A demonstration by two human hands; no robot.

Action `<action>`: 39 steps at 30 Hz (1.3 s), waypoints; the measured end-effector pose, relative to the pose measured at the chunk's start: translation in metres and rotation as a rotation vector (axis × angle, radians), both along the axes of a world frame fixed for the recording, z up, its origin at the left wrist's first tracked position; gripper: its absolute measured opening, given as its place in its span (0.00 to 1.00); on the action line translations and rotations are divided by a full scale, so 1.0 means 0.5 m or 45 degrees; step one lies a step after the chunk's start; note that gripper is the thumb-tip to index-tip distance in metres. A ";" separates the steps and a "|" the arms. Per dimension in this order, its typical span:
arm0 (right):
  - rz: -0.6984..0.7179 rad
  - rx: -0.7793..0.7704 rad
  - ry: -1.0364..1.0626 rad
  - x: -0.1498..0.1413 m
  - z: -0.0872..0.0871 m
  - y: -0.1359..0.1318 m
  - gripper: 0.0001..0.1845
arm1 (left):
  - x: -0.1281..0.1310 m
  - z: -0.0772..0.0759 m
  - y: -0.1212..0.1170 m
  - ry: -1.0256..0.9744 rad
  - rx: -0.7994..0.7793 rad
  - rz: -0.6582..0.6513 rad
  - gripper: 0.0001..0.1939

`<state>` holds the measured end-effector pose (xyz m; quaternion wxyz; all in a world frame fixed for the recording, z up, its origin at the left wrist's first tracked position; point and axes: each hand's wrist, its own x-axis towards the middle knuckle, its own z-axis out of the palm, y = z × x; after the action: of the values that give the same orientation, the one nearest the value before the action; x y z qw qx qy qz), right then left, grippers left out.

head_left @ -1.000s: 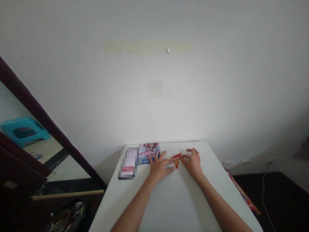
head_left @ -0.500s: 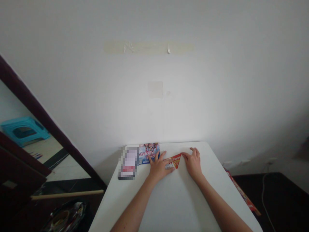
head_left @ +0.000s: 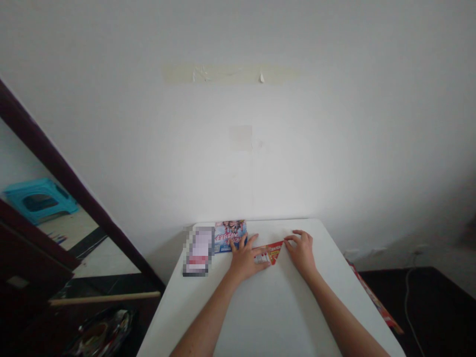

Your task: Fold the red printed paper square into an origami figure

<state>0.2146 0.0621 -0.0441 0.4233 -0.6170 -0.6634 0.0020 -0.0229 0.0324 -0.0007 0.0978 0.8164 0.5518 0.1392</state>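
A narrow folded piece of printed paper (head_left: 275,252), red and orange with a pointed right end, lies on the white table. My left hand (head_left: 245,260) is spread flat over its left part, fingers apart, hiding that end. At the pointed corner, the thumb and forefinger of my right hand (head_left: 302,249) close in a pinch, with the other fingers raised. A blue printed leaflet (head_left: 225,238) with pink lettering lies partly under my left fingertips. Left of the leaflet sits a blurred-out phone (head_left: 200,250).
The table (head_left: 267,312) stands against a white wall. At left are a dark-framed mirror (head_left: 74,173) reflecting a blue plastic stool (head_left: 40,198), and a dark bag of items (head_left: 100,332) on the floor. A cable (head_left: 407,292) hangs at right.
My right hand has moved slightly right and toward me. The paper's pointed end has swung down a little and lies flatter. My left hand stays spread in nearly the same place.
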 end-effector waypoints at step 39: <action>0.135 -0.288 -0.236 -0.021 0.032 -0.040 0.20 | 0.004 0.018 -0.004 0.014 -0.087 0.031 0.28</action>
<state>0.2044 0.0420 -0.0279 0.2872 -0.6223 -0.7270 0.0422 -0.0210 0.0305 0.0083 0.1209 0.8066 0.5667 0.1168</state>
